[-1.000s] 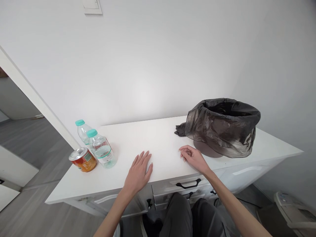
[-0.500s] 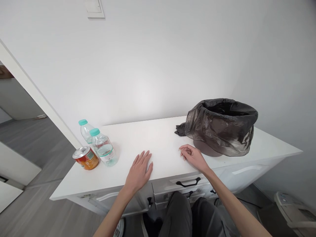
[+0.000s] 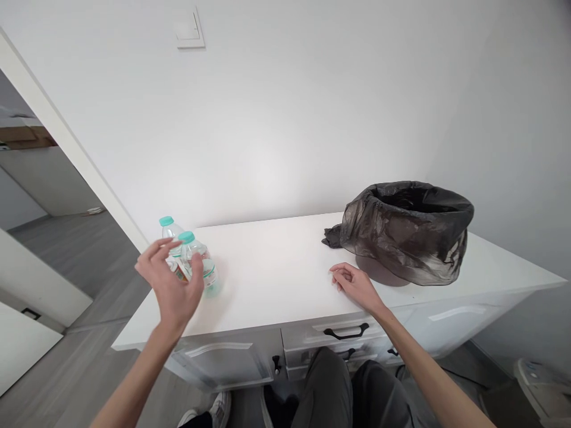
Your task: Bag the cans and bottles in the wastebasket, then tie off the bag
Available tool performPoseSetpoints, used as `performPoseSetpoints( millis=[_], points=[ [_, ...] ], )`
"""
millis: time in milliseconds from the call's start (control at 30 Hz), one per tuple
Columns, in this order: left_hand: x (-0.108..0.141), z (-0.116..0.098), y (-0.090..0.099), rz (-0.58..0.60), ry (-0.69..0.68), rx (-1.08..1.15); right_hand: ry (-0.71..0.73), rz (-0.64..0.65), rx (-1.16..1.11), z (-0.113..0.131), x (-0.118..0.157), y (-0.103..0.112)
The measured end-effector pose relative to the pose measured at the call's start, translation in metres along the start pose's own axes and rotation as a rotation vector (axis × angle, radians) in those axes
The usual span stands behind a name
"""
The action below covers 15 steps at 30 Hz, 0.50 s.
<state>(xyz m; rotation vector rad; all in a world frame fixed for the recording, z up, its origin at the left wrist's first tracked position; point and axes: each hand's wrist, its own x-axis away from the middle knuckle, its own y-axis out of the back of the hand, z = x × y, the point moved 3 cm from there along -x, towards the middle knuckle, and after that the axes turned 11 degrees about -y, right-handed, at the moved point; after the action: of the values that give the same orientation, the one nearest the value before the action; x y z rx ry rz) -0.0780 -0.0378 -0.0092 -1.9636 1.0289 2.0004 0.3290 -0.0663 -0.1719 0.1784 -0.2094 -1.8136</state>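
1. Toward the left end of the surface (image 3: 272, 273), I have a front bottle (image 3: 212, 278) and a rear bottle (image 3: 170, 231), both upright, close together, turquoise caps on.
2. Can (image 3: 180, 273) is beside them, mostly hidden behind the left hand (image 3: 172, 291). I only get a strip of printed label in the gap between thumb and fingers.
3. Left hand: raised, fingers curved, thumb well apart, roughly a wide C. No hold on anything that I can see. Touching the can or just in front of it: cannot tell from this angle.
4. Right hand (image 3: 355, 285): low at the surface, fingers half curled, thumb tucked near them. Nothing visible in it, but the palm side is hidden, so I can't tell how tightly they fold. Nearest thing is the bin (image 3: 381, 272), just beside it.
5. Bin sits toward the right end. Bag (image 3: 410, 238) lines it, turned out over the rim, mouth gaping upward. A crumpled black twist (image 3: 332, 236) lies next to it.
6. Done, by my read: bag fitted on bin, caps on bottles.
7. Not done: both bottles stand outside the bin, well apart from it; can looks the same, base hidden. Nothing lifted, no grip taken. I'd log it as early.
8. Unclear: bin interior is dark, so contents unknown.
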Motion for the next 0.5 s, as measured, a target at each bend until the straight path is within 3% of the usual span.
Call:
performPoseSetpoints(
  millis=[67,167,300,500],
  points=[
    [-0.02,0.006,0.003,-0.006,0.016,-0.025,-0.001,0.0,0.002,-0.002,-0.001,0.0],
    [-0.034,0.014,0.0,0.093,0.16,0.066,0.003,-0.001,0.003,-0.004,-0.001,0.001],
    [-0.032,0.02,-0.008,0.245,0.372,0.159,0.013,-0.005,0.0,-0.005,-0.002,0.0],
    [-0.017,0.018,-0.017,0.337,0.503,0.314,0.006,-0.005,-0.005,-0.002,-0.001,0.0]
  ],
)
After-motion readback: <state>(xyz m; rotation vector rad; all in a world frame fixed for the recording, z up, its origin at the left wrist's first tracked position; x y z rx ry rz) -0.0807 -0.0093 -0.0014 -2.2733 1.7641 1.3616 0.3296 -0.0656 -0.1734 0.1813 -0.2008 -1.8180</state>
